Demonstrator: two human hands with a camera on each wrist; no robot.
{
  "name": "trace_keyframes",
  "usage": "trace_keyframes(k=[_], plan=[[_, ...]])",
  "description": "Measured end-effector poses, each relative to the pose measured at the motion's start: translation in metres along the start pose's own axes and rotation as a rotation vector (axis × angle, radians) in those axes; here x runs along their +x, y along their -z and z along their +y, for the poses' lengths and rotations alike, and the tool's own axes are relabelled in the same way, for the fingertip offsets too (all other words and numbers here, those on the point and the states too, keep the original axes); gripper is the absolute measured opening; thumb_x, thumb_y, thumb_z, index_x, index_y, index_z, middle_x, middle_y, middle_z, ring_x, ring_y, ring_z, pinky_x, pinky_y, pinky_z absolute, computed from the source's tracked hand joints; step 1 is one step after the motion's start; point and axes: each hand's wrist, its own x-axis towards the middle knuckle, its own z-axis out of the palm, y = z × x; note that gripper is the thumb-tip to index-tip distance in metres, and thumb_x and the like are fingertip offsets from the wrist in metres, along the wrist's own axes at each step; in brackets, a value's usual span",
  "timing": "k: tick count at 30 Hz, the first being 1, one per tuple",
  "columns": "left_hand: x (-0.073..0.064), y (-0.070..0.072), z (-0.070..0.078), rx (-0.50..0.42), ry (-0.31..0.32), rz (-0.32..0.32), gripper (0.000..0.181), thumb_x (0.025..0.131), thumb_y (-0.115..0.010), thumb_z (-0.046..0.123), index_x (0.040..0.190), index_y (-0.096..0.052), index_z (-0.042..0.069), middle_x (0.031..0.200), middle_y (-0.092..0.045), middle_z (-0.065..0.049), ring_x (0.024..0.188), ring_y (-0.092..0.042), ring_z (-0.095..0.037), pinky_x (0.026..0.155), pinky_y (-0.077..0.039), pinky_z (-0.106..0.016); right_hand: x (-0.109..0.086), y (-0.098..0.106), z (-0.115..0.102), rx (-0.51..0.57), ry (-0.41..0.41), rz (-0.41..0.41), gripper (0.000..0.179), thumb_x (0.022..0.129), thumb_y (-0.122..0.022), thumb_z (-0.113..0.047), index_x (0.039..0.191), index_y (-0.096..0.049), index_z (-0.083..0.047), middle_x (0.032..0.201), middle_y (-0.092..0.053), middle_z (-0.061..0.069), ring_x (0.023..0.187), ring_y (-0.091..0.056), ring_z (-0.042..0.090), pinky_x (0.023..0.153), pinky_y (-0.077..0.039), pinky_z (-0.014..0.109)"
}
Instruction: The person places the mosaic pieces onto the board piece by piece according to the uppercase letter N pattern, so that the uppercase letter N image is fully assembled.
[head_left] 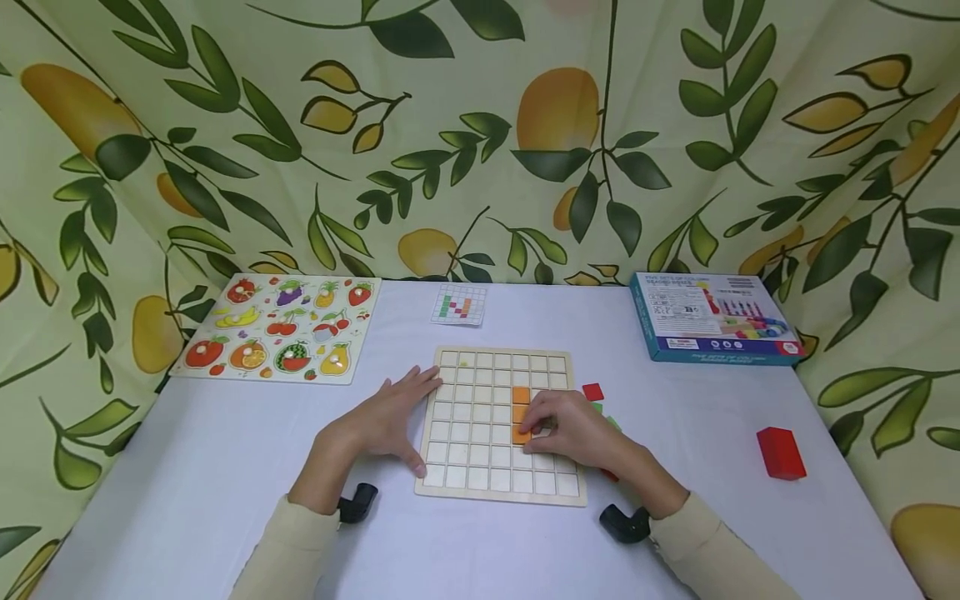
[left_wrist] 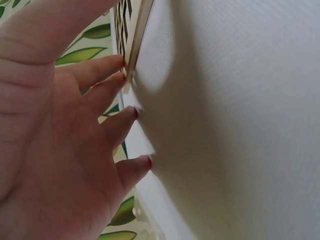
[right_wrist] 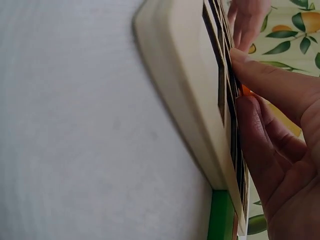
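The wooden grid board (head_left: 450, 492) lies flat on the white-covered table. Three orange square tiles (head_left: 521, 395) sit one below another in a column of its cells. My right hand (head_left: 570, 425) pinches the nearest orange tile (right_wrist: 246, 90) between thumb and fingers, low over the cells. Spread along the board's left edge, my left hand (head_left: 382, 417) touches the frame with its fingertips and thumb, its fingers straight. To the right of the board lie a red tile (head_left: 593, 392) and green tiles (head_left: 612, 422), partly hidden by my right hand.
Behind the board is a small pattern card (head_left: 458, 306) with coloured squares. A fruit picture board (head_left: 360, 350) lies at back left, a boxed set (head_left: 716, 317) at back right. A red block (head_left: 781, 453) stands on the right. A fruit-print curtain (head_left: 450, 167) hangs behind.
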Motion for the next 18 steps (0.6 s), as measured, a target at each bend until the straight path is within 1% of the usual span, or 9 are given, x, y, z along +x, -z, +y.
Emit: trace_keyframes(k=[9, 13, 18], plan=[[0.000, 0.002, 0.000, -0.023, 0.006, -0.004, 0.132, 0.051, -0.102, 0.038, 0.160, -0.033, 0.013, 0.173, -0.020, -0.002, 0.163, -0.010, -0.031, 0.132, -0.012, -0.060, 0.002, 0.003, -0.001, 0.016, -0.025, -0.031, 0.014, 0.076, -0.090, -0.018, 0.088, -0.083, -0.022, 0.092, -0.069, -0.014, 0.089, -0.062, 0.003, 0.079, -0.057, 0.019], [-0.001, 0.000, 0.001, -0.020, 0.019, -0.005, 0.132, 0.050, -0.103, 0.038, 0.160, -0.034, 0.015, 0.173, -0.021, -0.001, 0.163, -0.011, -0.030, 0.132, -0.012, -0.059, 0.002, 0.004, 0.000, 0.051, -0.030, -0.046, 0.015, 0.077, -0.090, -0.019, 0.090, -0.082, -0.022, 0.093, -0.071, -0.013, 0.089, -0.062, 0.004, 0.077, -0.058, 0.019], [-0.001, 0.000, 0.000, -0.027, 0.025, -0.008, 0.131, 0.051, -0.102, 0.037, 0.160, -0.034, 0.016, 0.173, -0.021, 0.001, 0.163, -0.010, -0.028, 0.133, -0.011, -0.058, 0.001, 0.010, 0.004, 0.133, -0.006, -0.059, 0.019, 0.078, -0.089, -0.021, 0.095, -0.080, -0.021, 0.098, -0.074, -0.008, 0.088, -0.064, 0.009, 0.074, -0.059, 0.019]])
